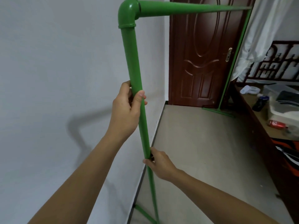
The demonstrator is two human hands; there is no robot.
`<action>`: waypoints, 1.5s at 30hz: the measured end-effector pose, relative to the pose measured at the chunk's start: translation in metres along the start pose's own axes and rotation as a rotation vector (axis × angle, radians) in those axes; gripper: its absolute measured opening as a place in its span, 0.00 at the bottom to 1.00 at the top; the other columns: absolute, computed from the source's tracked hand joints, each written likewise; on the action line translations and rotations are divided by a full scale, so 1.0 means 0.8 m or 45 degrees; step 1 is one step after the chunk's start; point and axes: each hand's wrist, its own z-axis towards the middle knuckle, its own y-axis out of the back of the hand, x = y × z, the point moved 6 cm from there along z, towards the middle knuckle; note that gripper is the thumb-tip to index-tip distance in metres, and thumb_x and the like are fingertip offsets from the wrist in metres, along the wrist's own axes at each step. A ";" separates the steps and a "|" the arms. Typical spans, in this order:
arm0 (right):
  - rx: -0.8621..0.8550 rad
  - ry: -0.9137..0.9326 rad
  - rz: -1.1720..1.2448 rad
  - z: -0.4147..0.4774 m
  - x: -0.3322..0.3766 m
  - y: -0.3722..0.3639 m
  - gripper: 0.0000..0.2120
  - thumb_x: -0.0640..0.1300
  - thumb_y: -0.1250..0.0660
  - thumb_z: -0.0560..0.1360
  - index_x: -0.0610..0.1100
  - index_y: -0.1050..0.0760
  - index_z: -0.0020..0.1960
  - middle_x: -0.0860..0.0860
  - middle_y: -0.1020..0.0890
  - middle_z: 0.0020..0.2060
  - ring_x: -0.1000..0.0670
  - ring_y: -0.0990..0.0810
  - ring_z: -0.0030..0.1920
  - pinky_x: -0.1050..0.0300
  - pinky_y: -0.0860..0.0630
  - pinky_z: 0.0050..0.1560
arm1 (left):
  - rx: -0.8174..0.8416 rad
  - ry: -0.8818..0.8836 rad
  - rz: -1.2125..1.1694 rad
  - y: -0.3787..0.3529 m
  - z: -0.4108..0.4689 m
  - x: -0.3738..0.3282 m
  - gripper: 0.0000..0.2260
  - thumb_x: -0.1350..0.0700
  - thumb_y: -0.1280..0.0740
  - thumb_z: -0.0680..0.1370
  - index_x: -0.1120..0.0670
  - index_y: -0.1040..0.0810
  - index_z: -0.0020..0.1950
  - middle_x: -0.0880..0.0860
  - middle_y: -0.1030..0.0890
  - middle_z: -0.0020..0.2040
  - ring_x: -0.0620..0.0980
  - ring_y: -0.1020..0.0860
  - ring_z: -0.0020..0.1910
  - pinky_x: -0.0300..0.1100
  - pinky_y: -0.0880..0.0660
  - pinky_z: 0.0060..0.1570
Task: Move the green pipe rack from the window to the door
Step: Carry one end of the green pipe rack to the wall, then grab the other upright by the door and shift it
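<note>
The green pipe rack (131, 50) fills the middle of the view: a near upright post, an elbow joint at the top, and a long top bar running to a far post whose foot rests on the floor by the brown door (202, 54). My left hand (126, 110) is wrapped around the near post at mid height. Lower down on the same post, my right hand (159, 165) grips it from the right side. The near foot bar shows at the bottom edge.
A white wall (56, 78) runs along the left, close to the rack. On the right stands a dark wooden table (258, 126) with a red can (277, 124), a plastic box and clutter. White curtain hangs behind it. Beige floor lies between.
</note>
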 end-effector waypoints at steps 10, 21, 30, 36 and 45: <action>0.190 -0.179 0.089 -0.125 -0.182 0.106 0.11 0.47 0.32 0.73 0.45 0.21 0.54 0.51 0.20 0.44 0.52 0.23 0.41 0.59 0.24 0.46 | -0.324 0.494 0.414 -0.085 -0.165 0.069 0.21 0.59 0.36 0.77 0.55 0.34 0.69 0.52 0.27 0.64 0.49 0.25 0.57 0.39 0.25 0.48; -0.226 -0.701 0.412 -0.306 -0.429 0.335 0.04 0.38 0.32 0.74 0.42 0.21 0.48 0.39 0.16 0.43 0.44 0.16 0.40 0.55 0.25 0.36 | 0.209 1.288 -0.020 -0.320 -0.338 0.127 0.06 0.64 0.35 0.77 0.59 0.22 0.52 0.62 0.16 0.41 0.54 0.18 0.37 0.43 0.23 0.38; -0.654 -0.842 0.674 -0.285 -0.511 0.456 0.06 0.37 0.34 0.75 0.39 0.21 0.51 0.40 0.14 0.43 0.41 0.15 0.42 0.52 0.23 0.39 | 0.343 1.371 -0.048 -0.430 -0.234 0.220 0.03 0.66 0.34 0.76 0.60 0.22 0.47 0.54 0.16 0.28 0.54 0.20 0.31 0.44 0.26 0.34; -0.898 -0.865 0.761 -0.190 -0.537 0.544 0.07 0.36 0.34 0.75 0.39 0.21 0.52 0.41 0.14 0.41 0.42 0.15 0.42 0.47 0.22 0.43 | 0.371 1.256 -0.077 -0.518 -0.072 0.279 0.06 0.66 0.36 0.77 0.59 0.21 0.46 0.54 0.15 0.29 0.59 0.19 0.36 0.47 0.24 0.37; -1.057 -0.904 0.854 -0.064 -0.591 0.662 0.05 0.37 0.33 0.74 0.41 0.20 0.49 0.45 0.13 0.37 0.43 0.15 0.40 0.45 0.22 0.45 | 0.505 1.139 -0.128 -0.673 0.132 0.319 0.06 0.67 0.36 0.77 0.59 0.20 0.47 0.56 0.15 0.32 0.60 0.17 0.37 0.49 0.23 0.38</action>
